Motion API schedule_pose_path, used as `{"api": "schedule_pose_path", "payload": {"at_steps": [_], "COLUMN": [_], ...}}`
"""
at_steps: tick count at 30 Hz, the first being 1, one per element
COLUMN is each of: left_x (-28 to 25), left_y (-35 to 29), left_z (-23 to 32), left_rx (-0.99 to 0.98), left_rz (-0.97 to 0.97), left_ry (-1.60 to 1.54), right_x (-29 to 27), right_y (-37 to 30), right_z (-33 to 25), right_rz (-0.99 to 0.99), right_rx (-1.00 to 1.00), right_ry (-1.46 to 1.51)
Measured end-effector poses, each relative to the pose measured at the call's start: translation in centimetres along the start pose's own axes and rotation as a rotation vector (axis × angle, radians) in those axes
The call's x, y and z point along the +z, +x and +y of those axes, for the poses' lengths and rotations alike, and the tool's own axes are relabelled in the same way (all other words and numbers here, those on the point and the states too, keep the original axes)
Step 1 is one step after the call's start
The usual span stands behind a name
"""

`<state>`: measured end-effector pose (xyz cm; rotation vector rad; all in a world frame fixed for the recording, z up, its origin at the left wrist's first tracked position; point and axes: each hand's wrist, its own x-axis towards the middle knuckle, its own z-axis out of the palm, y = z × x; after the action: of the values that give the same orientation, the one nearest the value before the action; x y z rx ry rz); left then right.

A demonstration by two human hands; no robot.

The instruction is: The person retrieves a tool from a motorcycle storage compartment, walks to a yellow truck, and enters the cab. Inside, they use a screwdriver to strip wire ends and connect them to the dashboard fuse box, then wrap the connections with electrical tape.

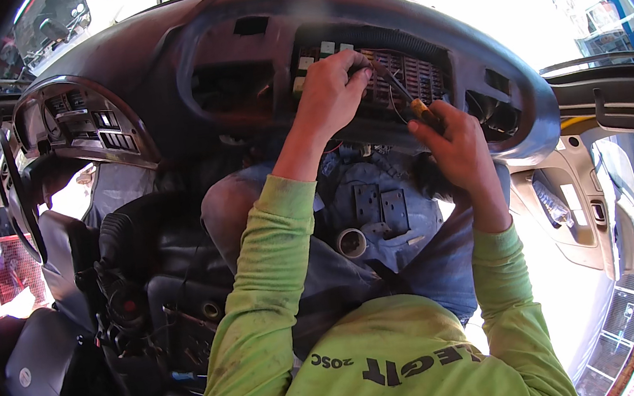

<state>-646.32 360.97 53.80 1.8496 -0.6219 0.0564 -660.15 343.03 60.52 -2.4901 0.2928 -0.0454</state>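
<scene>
Before me, an opening in the dashboard (pixel 250 26) exposes a fuse panel (pixel 424 75) with rows of small fuses. Pale relays (pixel 305 64) sit along its left side. My left hand (pixel 332 93) is at the panel's left-middle part, thumb and forefinger pinched together; what lies between the fingertips is too small to make out. In my right hand (pixel 453 139) is a screwdriver (pixel 420 110) with a yellow and black handle. Its shaft slants up and left toward my left fingertips, and its tip is hard to see against the panel. A thin wire loops beside the shaft.
At far left are the steering wheel (pixel 13 197) and instrument cluster (pixel 81 119). Below the dashboard, between my legs, lie dark metal brackets (pixel 381 208) and a round roll or cup (pixel 351 242). A door (pixel 568 204) stands open at right. Black seats fill the lower left.
</scene>
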Motion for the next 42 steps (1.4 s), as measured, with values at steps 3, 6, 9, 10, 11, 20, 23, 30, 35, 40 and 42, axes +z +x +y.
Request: {"api": "schedule_pose_path", "payload": {"at_steps": [3,6,9,10,11,20,23,30,35,40,42], "left_x": [0.0,0.1,0.3,0.3,0.3,1.4,1.6,1.7,1.6,1.5,1.4], "left_y": [0.0,0.0,0.0,-0.1,-0.2,-0.2,-0.3,-0.3,-0.2,-0.2,-0.3], "left_z": [-0.1,-0.2,-0.2,-0.1,0.0,0.0,0.1,0.5,0.5,0.6,0.6], "left_rx": [0.017,0.011,0.02,0.055,0.089,0.19,0.146,0.065,0.076,0.086,0.08], "left_rz": [0.021,0.01,0.037,0.051,0.064,0.167,0.158,0.13,0.14,0.142,0.132], "left_ry": [0.012,0.011,0.004,0.019,0.033,0.078,0.081,0.059,0.06,0.04,0.037], "right_x": [0.2,0.3,0.2,0.2,0.1,-1.1,-1.4,-1.3,-0.7,-0.1,0.0], "right_y": [0.1,0.1,0.0,0.0,-0.1,0.0,0.1,0.1,-0.1,0.0,-0.1], "right_z": [0.0,-0.1,-0.1,-0.1,-0.1,0.6,0.9,1.2,1.3,1.4,1.3], "right_rz": [0.03,0.022,0.016,0.011,0.015,-0.048,-0.07,-0.065,-0.043,-0.009,-0.011], "right_rx": [-0.049,-0.052,-0.021,-0.017,-0.018,-0.073,-0.063,-0.062,-0.03,-0.03,-0.01], "right_ry": [0.048,0.061,0.071,0.06,0.046,0.065,0.064,0.055,0.134,0.109,0.126]}}
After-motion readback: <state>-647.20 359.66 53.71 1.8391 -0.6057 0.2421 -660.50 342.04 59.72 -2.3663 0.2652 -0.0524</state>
